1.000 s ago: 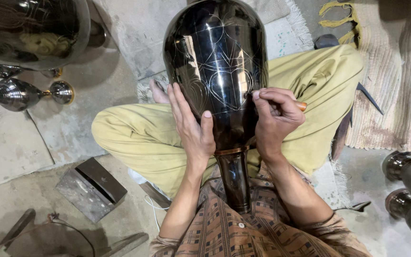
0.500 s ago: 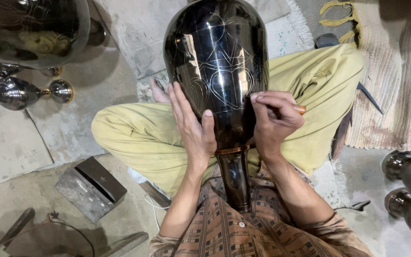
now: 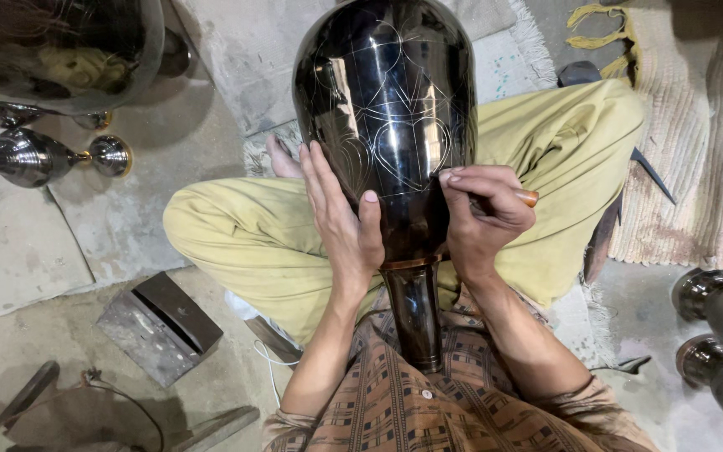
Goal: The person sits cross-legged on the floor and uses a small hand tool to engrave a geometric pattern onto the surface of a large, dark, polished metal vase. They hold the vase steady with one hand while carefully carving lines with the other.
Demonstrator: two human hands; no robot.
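A large dark polished metal vase lies across my crossed legs in yellow-green trousers, its narrow neck pointing at my chest. Thin scratched lines and heart shapes cover its body. My left hand lies flat against the vase's left side, thumb resting on the metal. My right hand is closed around a small engraving tool with a wooden handle, its tip against the vase's lower right surface.
Shiny metal vessels stand at the upper left and a small goblet-shaped piece lies beside them. A metal block sits on the concrete floor at left. Woven rugs lie at right, with more metal pieces at lower right.
My right hand has shifted slightly down along the vase with the tool. The left hand and the vase stay in place.
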